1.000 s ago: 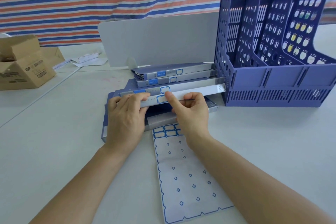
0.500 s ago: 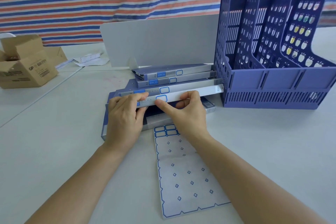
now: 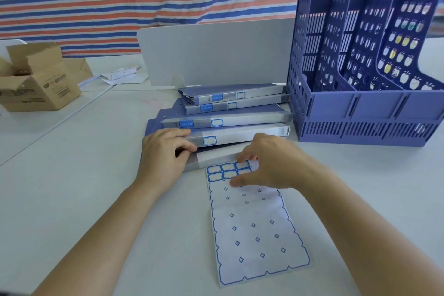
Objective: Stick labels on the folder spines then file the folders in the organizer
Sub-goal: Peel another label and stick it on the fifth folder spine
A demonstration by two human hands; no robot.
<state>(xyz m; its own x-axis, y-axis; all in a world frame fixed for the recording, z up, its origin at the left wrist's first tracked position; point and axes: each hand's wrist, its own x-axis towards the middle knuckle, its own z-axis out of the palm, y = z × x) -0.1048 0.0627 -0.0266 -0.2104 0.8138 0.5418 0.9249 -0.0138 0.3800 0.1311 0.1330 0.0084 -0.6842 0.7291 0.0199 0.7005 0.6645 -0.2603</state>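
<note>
A stepped stack of blue-grey folders (image 3: pixel 230 113) lies on the table with spines toward me. The upper spines carry blue-framed white labels; one label (image 3: pixel 209 140) sits on the second folder from the bottom (image 3: pixel 240 136). My left hand (image 3: pixel 163 154) grips the left end of that folder, fingers curled over its spine. My right hand (image 3: pixel 266 166) hovers over the top of the label sheet (image 3: pixel 252 230), fingertips touching the remaining labels (image 3: pixel 223 172). The blue organizer (image 3: pixel 365 113) stands at the right with nothing in its slots.
A white divider panel (image 3: pixel 216 53) stands behind the stack. An open cardboard box (image 3: pixel 38 81) sits at the far left, with loose paper scraps (image 3: pixel 122 75) beyond it. A striped tarp hangs at the back.
My right hand left the label it was pressing on the spine and came down to the sheet's remaining labels. My left hand stayed on the folder.
</note>
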